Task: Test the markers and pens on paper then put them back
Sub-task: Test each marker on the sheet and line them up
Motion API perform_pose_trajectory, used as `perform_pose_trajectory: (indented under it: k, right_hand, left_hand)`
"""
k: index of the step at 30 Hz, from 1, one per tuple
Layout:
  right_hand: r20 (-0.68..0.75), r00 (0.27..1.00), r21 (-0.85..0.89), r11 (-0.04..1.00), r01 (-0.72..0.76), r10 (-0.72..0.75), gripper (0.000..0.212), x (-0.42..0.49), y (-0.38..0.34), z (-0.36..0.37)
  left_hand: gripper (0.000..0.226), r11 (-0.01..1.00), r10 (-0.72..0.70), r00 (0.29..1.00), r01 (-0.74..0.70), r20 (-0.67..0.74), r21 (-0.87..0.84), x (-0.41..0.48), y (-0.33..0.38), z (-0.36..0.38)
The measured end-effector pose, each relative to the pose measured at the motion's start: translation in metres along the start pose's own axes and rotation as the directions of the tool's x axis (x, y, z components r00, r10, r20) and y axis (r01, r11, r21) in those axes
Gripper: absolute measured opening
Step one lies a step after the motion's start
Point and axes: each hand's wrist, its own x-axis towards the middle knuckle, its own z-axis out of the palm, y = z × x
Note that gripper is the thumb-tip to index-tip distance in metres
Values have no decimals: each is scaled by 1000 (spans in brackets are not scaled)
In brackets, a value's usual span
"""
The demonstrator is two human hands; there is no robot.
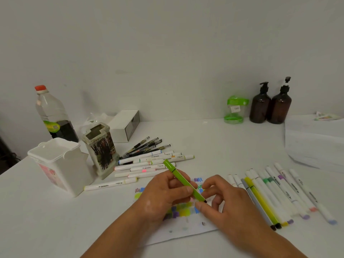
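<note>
Lower centre of the frame, the left hand [163, 194] grips a green marker [183, 180] in curled fingers, slanted over the scribbled paper [186, 231] — the right hand [229, 203] pinches its lower end by the dark tip. At left, a white lidded bin [61, 164] and a patterned pen holder [101, 149] stand side by side — their insides cannot be seen. Upper left, a plastic bottle [54, 116] holds dark liquid in its lower part.
</note>
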Motion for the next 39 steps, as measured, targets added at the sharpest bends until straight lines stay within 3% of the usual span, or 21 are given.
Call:
perform_pose_trajectory:
  k: [6,10,11,13,15,17,18,20,23,27,32,36,39]
  right_hand:
    - [-50,999,74,997,24,-20,23,2,1,2]
    - [-153,988,155,988,11,13,21,1,4,-7]
    - [-178,983,180,984,-7,39,21,2,6,-10]
    - [-203,976,233,972,-34,82,19,2,8,-13]
    - [-184,977,302,952,-46,106,16,3,7,-13]
    - [-137,984,382,923,-57,117,11,3,3,-11]
    - [-110,987,434,899,-59,118,10,2,1,-10]
    - [-60,992,536,842,-65,114,8,2,-2,-10]
    - [28,994,612,785,-99,103,16,1,-5,-10]
    - [86,993,607,787,-114,77,23,0,-11,-8]
    - [105,992,604,789,-117,67,16,0,-10,-10]
    - [-1,995,622,779,-77,100,16,2,-8,-10]
    - [-73,963,699,702,-136,258,9,5,0,-15]
  left_hand:
    - [24,987,29,998,-20,58,-161,-1,-13,-2]
    - [28,968,81,996,-89,-43,-233,-1,-3,-13]
    - [24,984,102,991,-112,-83,-136,-3,-1,-16]
    - [17,950,185,975,-144,-127,276,-7,0,-19]
    - [18,774,277,960,-198,-40,602,-12,-3,-16]
    - [21,590,363,924,-330,123,736,-15,-6,-6]
    - [26,503,389,899,-391,203,771,-15,-8,-1]
    - [32,439,411,871,-448,270,778,-16,-9,7]
    - [27,443,412,859,-479,303,758,-17,-10,12]
    - [26,453,402,850,-507,339,733,-18,-12,12]
    - [29,437,424,845,-505,325,744,-17,-14,14]
    - [47,438,346,901,-401,261,804,-17,-17,12]
    - [78,335,188,962,-253,199,908,-17,-23,7]
